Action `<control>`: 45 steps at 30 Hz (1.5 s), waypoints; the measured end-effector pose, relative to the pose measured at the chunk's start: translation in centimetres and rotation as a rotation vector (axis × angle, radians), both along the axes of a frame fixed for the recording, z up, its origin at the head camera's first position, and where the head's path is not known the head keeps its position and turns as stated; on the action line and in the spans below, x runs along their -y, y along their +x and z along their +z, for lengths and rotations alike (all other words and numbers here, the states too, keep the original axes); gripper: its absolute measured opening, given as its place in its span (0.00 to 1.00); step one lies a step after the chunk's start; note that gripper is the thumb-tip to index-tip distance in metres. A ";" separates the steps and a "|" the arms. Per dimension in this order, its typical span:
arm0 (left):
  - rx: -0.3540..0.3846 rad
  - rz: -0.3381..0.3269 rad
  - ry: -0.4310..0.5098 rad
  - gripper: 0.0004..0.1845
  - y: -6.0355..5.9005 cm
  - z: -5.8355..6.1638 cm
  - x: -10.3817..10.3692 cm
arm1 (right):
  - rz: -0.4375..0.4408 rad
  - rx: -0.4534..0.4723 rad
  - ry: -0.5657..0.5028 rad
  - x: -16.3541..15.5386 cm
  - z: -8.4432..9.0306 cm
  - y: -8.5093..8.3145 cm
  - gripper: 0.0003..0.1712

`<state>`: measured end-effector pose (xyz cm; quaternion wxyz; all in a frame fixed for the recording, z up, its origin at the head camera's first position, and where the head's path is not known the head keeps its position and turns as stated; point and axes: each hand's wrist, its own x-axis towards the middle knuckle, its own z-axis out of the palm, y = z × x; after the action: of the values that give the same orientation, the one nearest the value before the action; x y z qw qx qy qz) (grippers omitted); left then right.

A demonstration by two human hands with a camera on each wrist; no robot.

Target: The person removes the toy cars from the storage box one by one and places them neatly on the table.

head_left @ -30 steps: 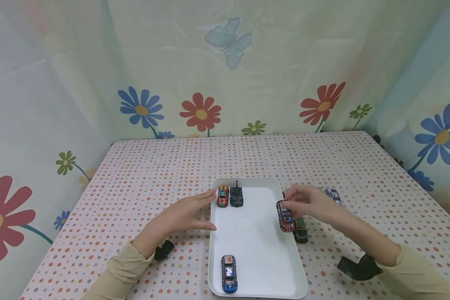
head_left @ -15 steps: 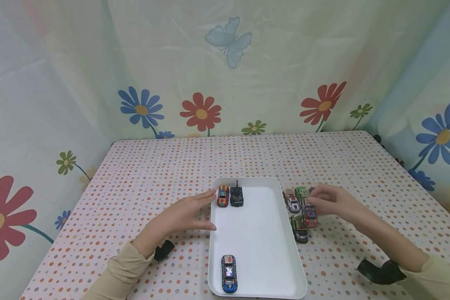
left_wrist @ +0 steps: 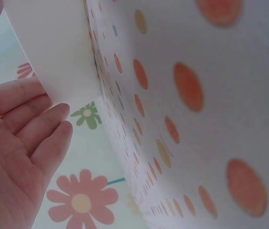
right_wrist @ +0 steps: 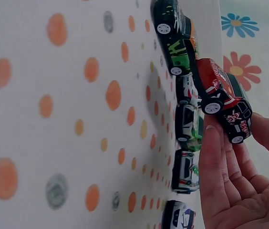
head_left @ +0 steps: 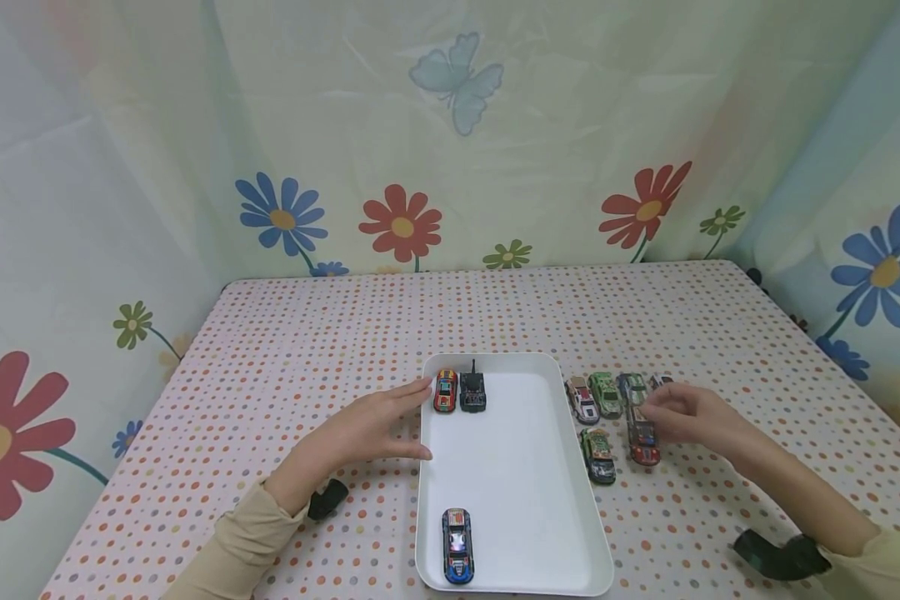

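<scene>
My right hand (head_left: 693, 418) pinches a red-and-black toy car (head_left: 643, 443) by its rear end, right of the tray. In the right wrist view this toy car (right_wrist: 222, 90) is raised off the dotted cloth, between thumb and fingers. My left hand (head_left: 375, 429) lies against the left side of the white tray (head_left: 521, 475), fingers extended. The left wrist view shows its fingertips at the tray wall (left_wrist: 53, 47). Inside the tray, a red-and-yellow car (head_left: 446, 392) and a black toy tank (head_left: 473, 392) sit at the far left; a blue car (head_left: 458, 546) sits at the near left.
Beside the tray's right wall stand a white-and-red car (head_left: 583, 402), a green car (head_left: 606, 395) and a black-and-green car (head_left: 598, 457). Farther right are a green-and-blue car (head_left: 633, 386) and a white car (head_left: 662, 380), partly hidden by my hand. A flowered curtain (head_left: 330, 108) hangs behind.
My right hand has carried the red-and-black car from over the tray's right rim out to the right, beyond the row of cars. My left hand has stayed put.
</scene>
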<state>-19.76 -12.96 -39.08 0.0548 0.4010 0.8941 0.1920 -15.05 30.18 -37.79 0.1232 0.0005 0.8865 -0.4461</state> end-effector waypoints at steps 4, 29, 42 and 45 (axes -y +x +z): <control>0.004 0.001 -0.002 0.49 0.0 0.0 0.0 | -0.001 0.014 -0.007 -0.2 -0.8 -0.2 0.24; 0.025 0.006 0.005 0.49 0.1 0.1 -0.1 | 0.126 -0.051 0.085 1.4 -1.7 -0.6 0.14; 0.022 0.006 0.003 0.49 0.1 0.2 -0.1 | 0.216 -0.227 0.350 1.9 -1.6 -0.5 0.08; 0.018 0.008 0.001 0.48 0.1 0.2 -0.1 | 0.222 -0.241 0.372 2.2 -1.4 -0.5 0.07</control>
<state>-19.63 -12.82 -38.83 0.0620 0.3959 0.8949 0.1964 -15.55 27.98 -39.21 0.0627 -0.1276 0.9563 -0.2556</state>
